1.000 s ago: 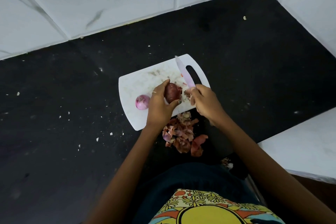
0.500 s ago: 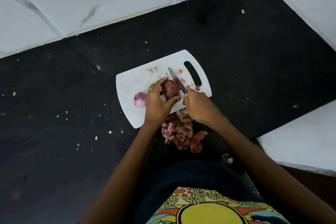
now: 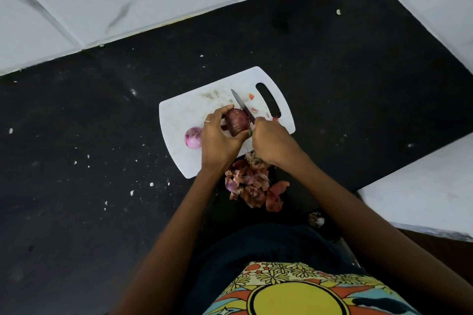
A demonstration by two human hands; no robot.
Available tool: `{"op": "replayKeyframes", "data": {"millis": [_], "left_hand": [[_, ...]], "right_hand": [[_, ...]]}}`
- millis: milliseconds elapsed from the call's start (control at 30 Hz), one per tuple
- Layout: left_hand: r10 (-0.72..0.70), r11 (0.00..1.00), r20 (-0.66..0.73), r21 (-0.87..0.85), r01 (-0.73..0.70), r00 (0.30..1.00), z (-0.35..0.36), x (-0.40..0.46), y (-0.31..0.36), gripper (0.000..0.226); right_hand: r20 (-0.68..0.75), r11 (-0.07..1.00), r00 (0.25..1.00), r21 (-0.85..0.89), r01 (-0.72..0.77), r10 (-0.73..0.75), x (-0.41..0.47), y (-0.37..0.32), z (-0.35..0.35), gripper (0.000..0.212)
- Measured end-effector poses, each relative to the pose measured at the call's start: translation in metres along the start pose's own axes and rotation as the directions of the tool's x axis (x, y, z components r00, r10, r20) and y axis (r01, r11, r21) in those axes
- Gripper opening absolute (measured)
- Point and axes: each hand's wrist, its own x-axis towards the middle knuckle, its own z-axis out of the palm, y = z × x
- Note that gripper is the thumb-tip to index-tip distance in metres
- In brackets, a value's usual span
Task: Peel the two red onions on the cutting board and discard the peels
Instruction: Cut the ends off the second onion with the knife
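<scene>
- Left hand (image 3: 217, 138) grips an unpeeled red onion (image 3: 236, 122) over the white cutting board (image 3: 184, 112)
- Right hand (image 3: 268, 139) holds a knife (image 3: 242, 105) with its blade against that onion
- Peeled onion (image 3: 193, 137) lies on the board, left of the left hand
- Peels (image 3: 252, 185) lie piled on the black counter (image 3: 76, 135) just beside the board's near edge

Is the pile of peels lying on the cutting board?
No, the peels lie on the dark counter just past the near edge of the cutting board.
</scene>
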Motion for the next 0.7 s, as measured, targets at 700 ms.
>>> {"op": "replayKeyframes", "data": {"millis": [700], "left_hand": [[0.072, 0.997, -0.021, 0.024, -0.072, 0.997, 0.007, 0.001, -0.005, 0.065]], "right_hand": [[0.035, 0.999, 0.999, 0.03, 0.01, -0.011, -0.003, 0.01, 0.004, 0.026]]}}
